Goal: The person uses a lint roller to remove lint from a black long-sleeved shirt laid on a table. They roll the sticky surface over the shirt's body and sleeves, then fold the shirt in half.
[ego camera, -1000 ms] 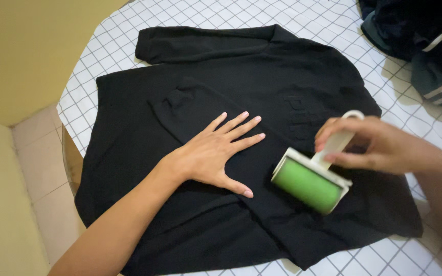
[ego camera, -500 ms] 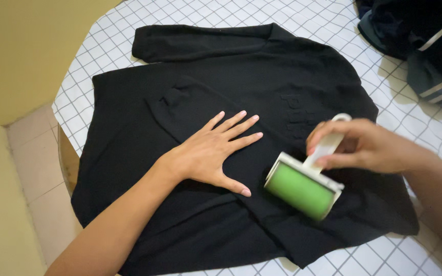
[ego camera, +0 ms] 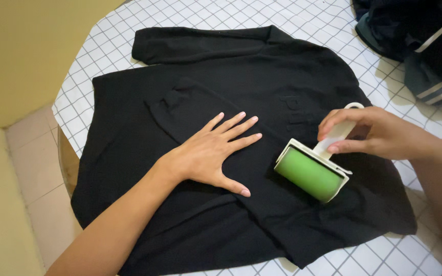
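Only 1 view: the head camera looks steeply down from close above the grid-patterned table (ego camera: 216, 15), facing its far edge, with floor tiles (ego camera: 37, 168) past its left edge.

Grid-checked table (ego camera: 129, 30) bears black sweatshirt (ego camera: 241, 76) (dark clothes (ego camera: 415, 36) beside).

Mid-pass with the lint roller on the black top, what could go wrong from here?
The left hand pins only the middle, so the black top may bunch under the green roller. The top's lower edge hangs off the checked table and might slide. The right hand grips by fingertips; the handle could twist.
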